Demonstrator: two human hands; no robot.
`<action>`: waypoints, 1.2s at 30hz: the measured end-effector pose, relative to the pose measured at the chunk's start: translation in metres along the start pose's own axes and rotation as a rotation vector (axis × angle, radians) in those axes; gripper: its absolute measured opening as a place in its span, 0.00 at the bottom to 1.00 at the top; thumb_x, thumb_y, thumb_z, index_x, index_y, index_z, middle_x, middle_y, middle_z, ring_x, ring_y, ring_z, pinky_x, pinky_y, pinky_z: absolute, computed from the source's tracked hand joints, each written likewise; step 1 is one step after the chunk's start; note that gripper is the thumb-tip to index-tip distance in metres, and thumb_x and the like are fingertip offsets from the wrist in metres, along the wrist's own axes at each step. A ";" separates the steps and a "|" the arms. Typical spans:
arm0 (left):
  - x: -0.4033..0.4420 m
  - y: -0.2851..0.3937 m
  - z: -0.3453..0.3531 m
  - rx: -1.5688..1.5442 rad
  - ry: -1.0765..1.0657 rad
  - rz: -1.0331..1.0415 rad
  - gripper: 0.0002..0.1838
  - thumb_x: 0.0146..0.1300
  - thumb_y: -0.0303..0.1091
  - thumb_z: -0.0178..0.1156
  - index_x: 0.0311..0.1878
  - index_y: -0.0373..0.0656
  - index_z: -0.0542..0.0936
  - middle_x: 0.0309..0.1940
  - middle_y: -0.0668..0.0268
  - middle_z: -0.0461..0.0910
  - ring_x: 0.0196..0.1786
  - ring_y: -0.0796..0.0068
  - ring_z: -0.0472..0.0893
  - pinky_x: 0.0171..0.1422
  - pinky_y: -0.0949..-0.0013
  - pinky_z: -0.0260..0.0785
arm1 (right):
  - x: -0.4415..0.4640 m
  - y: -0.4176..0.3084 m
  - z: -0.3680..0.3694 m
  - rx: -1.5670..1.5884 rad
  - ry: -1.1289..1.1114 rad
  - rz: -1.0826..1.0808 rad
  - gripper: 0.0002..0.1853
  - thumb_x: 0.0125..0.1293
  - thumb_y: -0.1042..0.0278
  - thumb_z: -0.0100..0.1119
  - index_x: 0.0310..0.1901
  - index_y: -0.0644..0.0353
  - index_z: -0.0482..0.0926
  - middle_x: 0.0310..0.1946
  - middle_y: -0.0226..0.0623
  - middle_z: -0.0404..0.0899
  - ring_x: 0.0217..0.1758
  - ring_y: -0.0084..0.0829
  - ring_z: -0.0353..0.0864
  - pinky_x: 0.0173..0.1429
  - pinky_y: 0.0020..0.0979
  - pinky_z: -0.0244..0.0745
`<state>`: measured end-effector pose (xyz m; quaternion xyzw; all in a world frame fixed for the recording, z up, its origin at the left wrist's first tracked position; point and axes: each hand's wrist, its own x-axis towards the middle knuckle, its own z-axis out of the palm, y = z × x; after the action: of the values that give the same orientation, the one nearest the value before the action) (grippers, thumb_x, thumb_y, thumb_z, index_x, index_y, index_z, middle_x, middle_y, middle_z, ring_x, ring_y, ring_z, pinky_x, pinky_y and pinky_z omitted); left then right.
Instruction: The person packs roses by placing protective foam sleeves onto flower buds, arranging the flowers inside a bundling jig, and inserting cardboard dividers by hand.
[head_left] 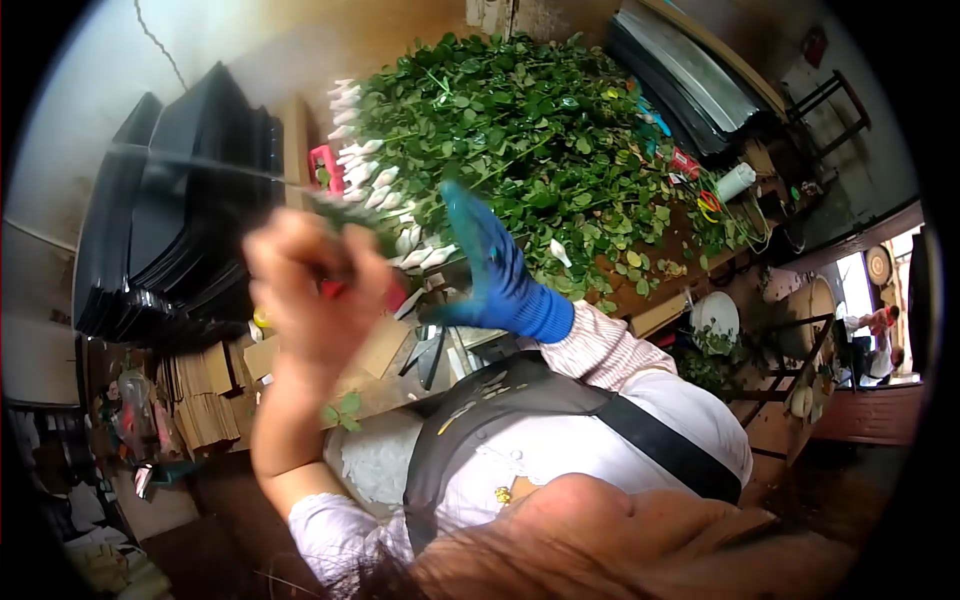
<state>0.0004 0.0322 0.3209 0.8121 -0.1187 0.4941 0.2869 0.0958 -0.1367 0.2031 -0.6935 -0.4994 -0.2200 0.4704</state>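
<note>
My left hand [315,285], bare and blurred by motion, is raised at left centre with its fingers curled closed. A small red bit shows at its fingers, but what it holds is too smeared to name. My right hand [490,265] wears a blue glove, its thumb and fingers spread apart with nothing in them. Beyond both hands lies a large heap of leafy green stems [500,130]. Pale flower buds [375,185], apparently sleeved in white, line the heap's left edge. One loose white bud [560,252] rests right of the glove.
Stacks of black sheets [190,200] stand at left, above brown cardboard pieces [195,390]. Dark-handled scissors or a similar tool [428,360] lie near my apron [470,410]. A white roll [735,180] sits at right. Another person [880,335] is far off by the doorway.
</note>
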 end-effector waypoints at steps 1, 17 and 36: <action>-0.007 0.019 0.019 0.018 -0.132 0.168 0.21 0.56 0.22 0.71 0.39 0.44 0.65 0.28 0.69 0.73 0.25 0.74 0.74 0.28 0.74 0.68 | 0.010 0.008 -0.002 0.017 0.132 -0.059 0.49 0.60 0.40 0.67 0.75 0.59 0.59 0.75 0.49 0.60 0.73 0.52 0.65 0.76 0.47 0.60; -0.090 -0.052 0.075 0.351 -0.454 -0.789 0.14 0.72 0.39 0.50 0.49 0.43 0.82 0.37 0.57 0.85 0.39 0.56 0.86 0.44 0.59 0.77 | 0.023 0.052 -0.242 0.146 0.383 0.075 0.26 0.72 0.64 0.60 0.68 0.64 0.70 0.65 0.50 0.74 0.66 0.43 0.76 0.70 0.43 0.74; -0.249 -0.093 0.112 0.283 -1.211 -0.612 0.21 0.68 0.51 0.57 0.44 0.41 0.83 0.40 0.49 0.85 0.43 0.48 0.84 0.46 0.50 0.77 | -0.017 0.113 0.001 -0.581 -1.192 0.006 0.13 0.65 0.52 0.63 0.40 0.52 0.79 0.35 0.39 0.84 0.41 0.43 0.86 0.42 0.43 0.81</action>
<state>0.0067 0.0196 0.0330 0.9714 0.0419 -0.1387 0.1880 0.1906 -0.1508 0.1406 -0.7965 -0.5926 0.0766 -0.0920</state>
